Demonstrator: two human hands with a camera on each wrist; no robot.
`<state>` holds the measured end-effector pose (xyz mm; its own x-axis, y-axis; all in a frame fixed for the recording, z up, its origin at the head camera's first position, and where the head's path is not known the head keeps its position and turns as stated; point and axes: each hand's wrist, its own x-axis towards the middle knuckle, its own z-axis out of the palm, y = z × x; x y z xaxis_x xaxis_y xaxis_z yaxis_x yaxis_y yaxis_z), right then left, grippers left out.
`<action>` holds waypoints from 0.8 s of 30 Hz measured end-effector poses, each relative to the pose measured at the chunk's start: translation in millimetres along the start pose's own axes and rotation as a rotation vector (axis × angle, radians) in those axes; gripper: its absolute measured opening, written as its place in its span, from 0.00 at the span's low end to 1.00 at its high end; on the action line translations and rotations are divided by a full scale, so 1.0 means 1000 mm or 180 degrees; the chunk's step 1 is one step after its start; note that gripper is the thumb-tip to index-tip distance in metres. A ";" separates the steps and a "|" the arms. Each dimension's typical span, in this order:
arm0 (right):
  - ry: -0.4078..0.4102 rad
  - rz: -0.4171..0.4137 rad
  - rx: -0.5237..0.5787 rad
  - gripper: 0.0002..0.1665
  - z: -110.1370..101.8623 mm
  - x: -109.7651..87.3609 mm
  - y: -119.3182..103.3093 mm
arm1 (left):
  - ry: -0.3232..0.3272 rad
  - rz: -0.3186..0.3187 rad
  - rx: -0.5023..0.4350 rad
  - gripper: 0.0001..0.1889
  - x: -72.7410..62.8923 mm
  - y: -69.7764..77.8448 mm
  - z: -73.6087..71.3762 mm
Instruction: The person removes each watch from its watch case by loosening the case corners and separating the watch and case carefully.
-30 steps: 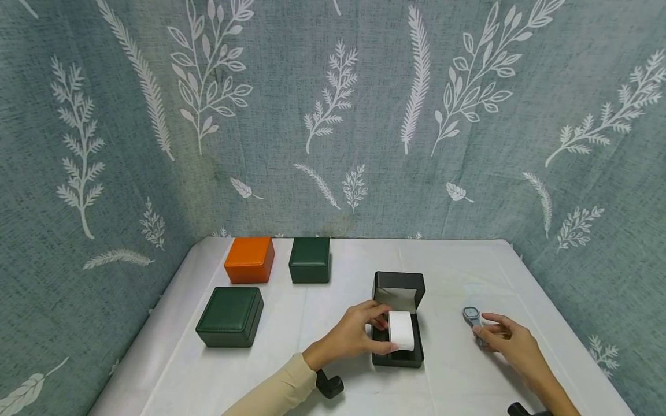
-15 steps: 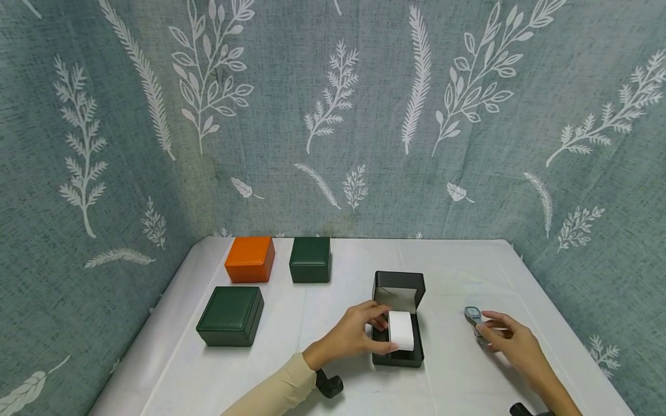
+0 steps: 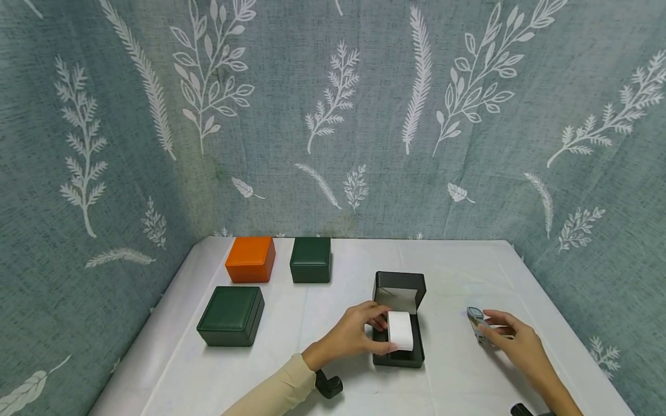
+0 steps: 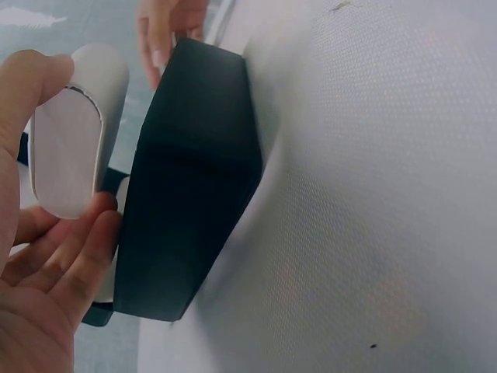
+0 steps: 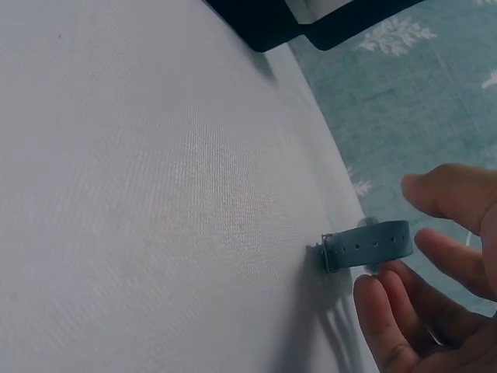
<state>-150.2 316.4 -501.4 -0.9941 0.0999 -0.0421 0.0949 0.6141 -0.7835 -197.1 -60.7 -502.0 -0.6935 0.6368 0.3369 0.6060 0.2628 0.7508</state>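
My left hand (image 3: pixel 354 332) pinches a white watch cushion (image 3: pixel 400 330) between thumb and fingers. The cushion sits over the base of a black watch box (image 3: pixel 398 359) whose lid (image 3: pixel 399 281) stands raised. From the left wrist view, the cushion (image 4: pixel 68 151) shows its flat rounded end beside the dark box wall (image 4: pixel 190 179). Right of the box, my right hand (image 3: pixel 512 341) holds a small wristwatch (image 3: pixel 476 315) by its blue-grey strap, dial tilted up. In the right wrist view the holed strap (image 5: pixel 369 245) loops at the fingertips, close to the white cloth.
On the left of the white-covered table (image 3: pixel 333 398) are an orange box (image 3: pixel 250 260), a dark green box (image 3: pixel 310 260) behind and a larger green box (image 3: pixel 230 316) nearer, all closed. A leaf-patterned curtain (image 3: pixel 333 185) encloses the back and sides.
The watch has shifted slightly right, and its dial has tipped in my right hand's fingers. My left hand and the cushion have barely moved.
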 end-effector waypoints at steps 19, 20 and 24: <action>0.0391 -0.0197 -0.0157 0.34 -0.002 -0.002 -0.005 | -0.0008 -0.0062 -0.0053 0.33 0.001 0.000 0.001; 0.0433 -0.0237 -0.0170 0.33 -0.001 -0.002 -0.006 | -0.0005 -0.0051 -0.0039 0.33 0.001 0.000 0.001; 0.0542 -0.0468 -0.0146 0.29 0.000 -0.003 -0.012 | 0.0007 -0.0018 -0.0028 0.33 0.001 -0.001 0.001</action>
<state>-148.2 308.7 -492.3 -0.9746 0.1351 0.1788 -0.0443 0.6663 -0.7444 -198.0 -59.6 -503.2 -0.6977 0.6338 0.3340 0.5988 0.2600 0.7575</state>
